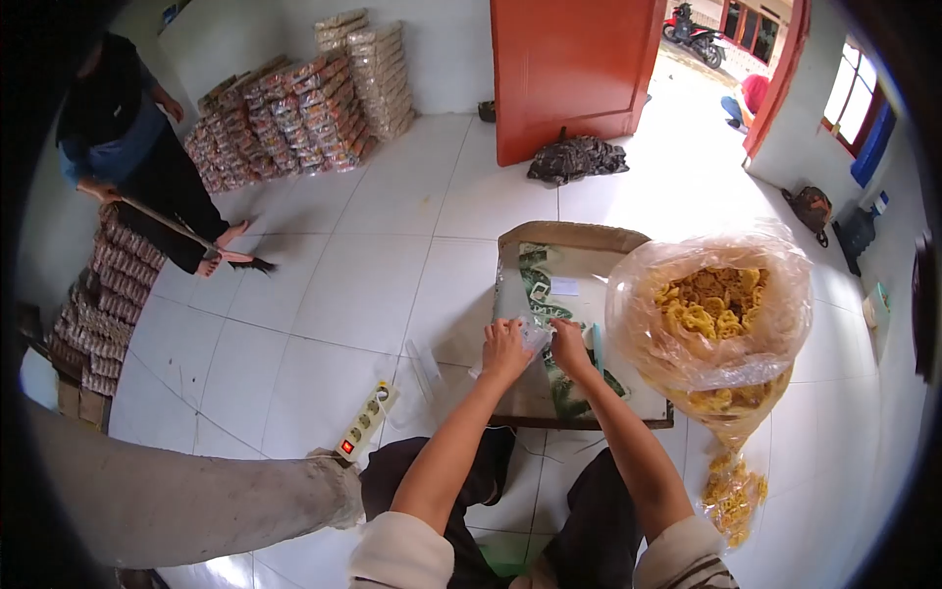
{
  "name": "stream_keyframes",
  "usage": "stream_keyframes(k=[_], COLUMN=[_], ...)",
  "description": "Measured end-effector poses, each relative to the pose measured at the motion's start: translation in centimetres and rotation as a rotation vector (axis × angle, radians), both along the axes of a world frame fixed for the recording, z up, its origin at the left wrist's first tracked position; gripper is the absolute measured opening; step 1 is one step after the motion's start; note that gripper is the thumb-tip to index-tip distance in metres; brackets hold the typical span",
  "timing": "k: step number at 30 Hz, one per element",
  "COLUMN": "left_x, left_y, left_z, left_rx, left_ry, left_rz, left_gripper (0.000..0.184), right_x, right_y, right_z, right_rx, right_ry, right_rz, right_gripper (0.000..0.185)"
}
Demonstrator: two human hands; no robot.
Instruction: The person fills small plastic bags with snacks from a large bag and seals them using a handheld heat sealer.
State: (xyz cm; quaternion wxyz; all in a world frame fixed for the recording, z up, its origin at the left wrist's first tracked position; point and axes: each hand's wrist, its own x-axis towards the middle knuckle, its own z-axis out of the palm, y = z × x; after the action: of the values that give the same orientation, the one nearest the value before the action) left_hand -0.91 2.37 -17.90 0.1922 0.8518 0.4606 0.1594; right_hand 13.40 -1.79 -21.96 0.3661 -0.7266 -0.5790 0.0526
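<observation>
Above a low box (638, 388) with a green leaf print, my left hand (505, 348) has its fingers closed on a clear plastic bag (536, 334). My right hand (569, 348) is closed at the bag's other side, its fingertips pinched together. The bag looks crumpled and see-through, and I cannot make out anything inside it. To the right of the box stands a large open clear sack (711, 314) of yellow snacks. A small bag of yellow snacks (732, 499) lies on the floor below that sack.
A power strip (367, 422) lies left of my legs, near a grey pillar (196, 496). At the left a person (132, 147) holds a broom (186, 231). Stacked snack packs (294, 118) line the back wall, beside an orange door (574, 74) and a black bag (577, 159).
</observation>
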Motion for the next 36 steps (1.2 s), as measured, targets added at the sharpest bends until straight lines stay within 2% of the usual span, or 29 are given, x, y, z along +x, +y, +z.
stream_keyframes(k=[1,3,4,6,9,12,16,21,25,28,31,33,36], left_x=[0.1,-0.1,-0.4,-0.9,-1.8,-2.0,-2.1,-1.9,-1.5,-1.1,-0.7,-0.7,-0.5], left_y=[-0.1,-0.2,-0.2,-0.2,0.1,-0.1,-0.2,-0.1,-0.2,-0.3,-0.4,-0.6,-0.4], left_z=[-0.1,-0.6,-1.3,-2.4,-3.0,-2.3,-2.5,-3.0,-2.8,-3.1,-3.1,-3.2,-3.9], left_rx=[-0.016,-0.141,-0.158,-0.114,-0.064,-0.104,-0.065,-0.040,-0.020,0.021,0.006,0.026,0.055], left_ry=[0.007,0.256,0.265,0.276,0.196,0.181,0.252,0.237,0.284,0.303,0.323,0.346,0.392], left_rz=[0.006,0.041,0.050,-0.034,-0.106,-0.122,-0.150,-0.131,-0.135,-0.137,-0.096,-0.088,-0.085], left_gripper=[0.050,0.075,0.075,0.087,0.092,0.095,0.097,0.107,0.109,0.110,0.110,0.105,0.095], right_x=[0.1,0.2,0.1,-0.1,0.0,-0.6,-1.8,-1.5,-1.5,-1.3,-1.2,-1.3,-0.9], right_y=[0.6,1.8,2.2,2.6,2.7,3.0,3.2,4.3,4.0,4.1,3.5,3.0,3.4], right_z=[-0.6,-1.5,-1.9,-1.9,0.1,-0.5,-0.6,-1.2,-0.7,-0.2,0.2,0.4,1.5], right_rx=[-0.016,-0.145,-0.211,-0.244,-0.247,-0.133,-0.149,-0.222,-0.128,-0.202,-0.214,-0.043,-0.033], right_ry=[0.007,-0.053,-0.083,-0.014,0.086,0.079,0.064,0.042,-0.066,-0.080,-0.218,-0.389,-0.300], right_rz=[0.006,-0.046,-0.068,-0.026,0.094,0.073,-0.012,0.020,-0.008,-0.061,-0.027,-0.045,-0.090], right_gripper=[0.021,0.022,0.023,0.021,0.014,0.015,0.019,0.013,0.004,0.003,0.004,0.006,0.009])
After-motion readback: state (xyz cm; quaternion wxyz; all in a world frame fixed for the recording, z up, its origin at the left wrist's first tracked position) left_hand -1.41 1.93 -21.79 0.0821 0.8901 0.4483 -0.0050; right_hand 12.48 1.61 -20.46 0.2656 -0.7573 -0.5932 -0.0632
